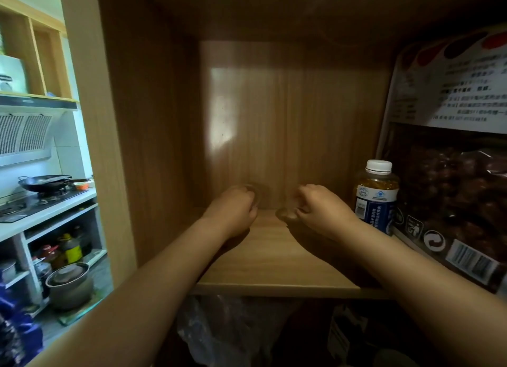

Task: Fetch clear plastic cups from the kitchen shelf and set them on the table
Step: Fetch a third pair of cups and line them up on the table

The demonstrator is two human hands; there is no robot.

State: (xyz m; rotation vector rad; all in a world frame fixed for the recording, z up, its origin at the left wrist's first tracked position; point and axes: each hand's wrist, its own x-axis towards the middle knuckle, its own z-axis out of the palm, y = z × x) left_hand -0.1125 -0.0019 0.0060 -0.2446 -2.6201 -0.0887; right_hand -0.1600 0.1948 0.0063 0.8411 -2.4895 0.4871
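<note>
Far to the left, past the cabinet's pale wooden side panel [90,147], a kitchen is seen: a grey range hood [24,133] is fixed high on the white wall, and a black wok [44,182] is set on the stove below it. Lower down, a grey pot with a lid [70,283] is kept on the floor, near some bottles on a low rack.

Inside the cabinet, a light brown wooden shelf board [274,265] is reached by both bare arms. The left hand [233,210] is curled around a clear plastic cup [256,194] near the back wall. Next to it, the right hand [319,210] is closed on a second clear plastic cup [286,214], which looks tipped on its side on the board. Both cups are blurry and hard to make out.

Just right of the right hand, a yellow bottle with a white cap and a blue label [375,196] is stood upright. Against the right wall, a big clear bag of dark brown food [452,202] is leaned.
</note>
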